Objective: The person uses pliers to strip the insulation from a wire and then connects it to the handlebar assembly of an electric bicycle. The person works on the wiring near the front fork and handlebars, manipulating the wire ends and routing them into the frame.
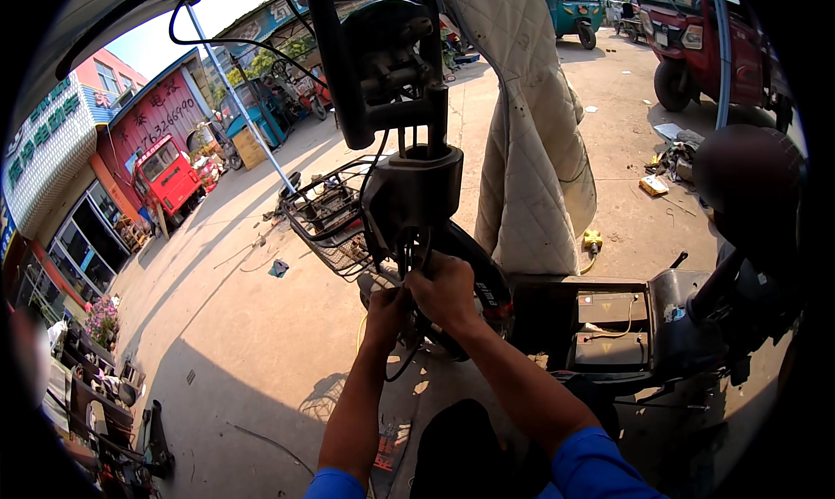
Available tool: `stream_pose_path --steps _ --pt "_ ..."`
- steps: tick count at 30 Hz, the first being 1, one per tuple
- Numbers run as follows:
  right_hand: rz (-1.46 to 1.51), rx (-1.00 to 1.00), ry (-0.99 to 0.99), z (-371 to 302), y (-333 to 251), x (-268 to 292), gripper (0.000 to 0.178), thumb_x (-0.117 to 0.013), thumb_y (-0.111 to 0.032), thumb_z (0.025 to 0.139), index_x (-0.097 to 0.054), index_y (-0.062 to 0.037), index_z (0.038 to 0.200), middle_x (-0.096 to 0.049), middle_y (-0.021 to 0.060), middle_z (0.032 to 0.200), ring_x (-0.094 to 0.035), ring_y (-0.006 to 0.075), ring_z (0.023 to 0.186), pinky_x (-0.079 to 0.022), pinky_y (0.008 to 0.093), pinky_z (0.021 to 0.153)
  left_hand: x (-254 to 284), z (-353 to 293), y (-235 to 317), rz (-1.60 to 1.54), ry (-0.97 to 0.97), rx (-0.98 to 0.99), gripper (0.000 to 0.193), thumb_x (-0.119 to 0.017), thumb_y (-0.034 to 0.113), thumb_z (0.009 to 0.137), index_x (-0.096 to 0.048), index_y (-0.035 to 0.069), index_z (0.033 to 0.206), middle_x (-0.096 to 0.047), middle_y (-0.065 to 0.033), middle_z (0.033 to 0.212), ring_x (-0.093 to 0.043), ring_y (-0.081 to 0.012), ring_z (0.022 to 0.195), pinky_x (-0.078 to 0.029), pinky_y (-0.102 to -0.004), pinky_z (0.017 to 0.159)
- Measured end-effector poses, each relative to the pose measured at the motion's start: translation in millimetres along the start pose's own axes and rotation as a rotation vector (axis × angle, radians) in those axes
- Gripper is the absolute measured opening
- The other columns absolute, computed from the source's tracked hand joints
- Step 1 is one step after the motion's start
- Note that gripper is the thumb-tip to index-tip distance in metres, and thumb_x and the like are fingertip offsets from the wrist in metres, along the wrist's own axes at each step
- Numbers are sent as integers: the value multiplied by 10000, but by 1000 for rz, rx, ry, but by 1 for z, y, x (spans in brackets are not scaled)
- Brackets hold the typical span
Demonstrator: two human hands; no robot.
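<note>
Left of our left hand (384,318) we have open pavement (235,290) to pass over. Above both hands a black housing (413,190) blocks us; beyond our right hand (445,292) a quilted cover (526,186) hangs; just below loops a black cable (404,375).
</note>
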State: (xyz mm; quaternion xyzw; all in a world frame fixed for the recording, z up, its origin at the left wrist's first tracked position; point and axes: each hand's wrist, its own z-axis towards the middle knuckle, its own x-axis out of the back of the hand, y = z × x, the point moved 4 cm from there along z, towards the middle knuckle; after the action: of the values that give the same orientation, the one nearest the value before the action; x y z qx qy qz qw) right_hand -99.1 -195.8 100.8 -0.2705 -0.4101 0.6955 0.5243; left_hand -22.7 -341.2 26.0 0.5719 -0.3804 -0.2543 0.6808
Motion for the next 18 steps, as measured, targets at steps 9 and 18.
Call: stream_pose_path --steps 9,18 --pt "7 -37 -80 2 0 3 197 -619 -167 728 -678 20 746 -658 180 640 -684 277 590 -511 375 577 0 -3 -1 8 41 -45 416 -626 361 952 -673 -13 777 -546 36 648 -434 -50 595 -332 -267 526" --pt "-80 1 -116 6 2 4 227 -624 -204 725 -671 17 737 -656 204 669 -681 339 638 -517 407 604 2 -6 -6 72 114 -113 340 -615 256 969 -680 -48 831 -652 -34 711 -557 -85 617 -420 -257 548"
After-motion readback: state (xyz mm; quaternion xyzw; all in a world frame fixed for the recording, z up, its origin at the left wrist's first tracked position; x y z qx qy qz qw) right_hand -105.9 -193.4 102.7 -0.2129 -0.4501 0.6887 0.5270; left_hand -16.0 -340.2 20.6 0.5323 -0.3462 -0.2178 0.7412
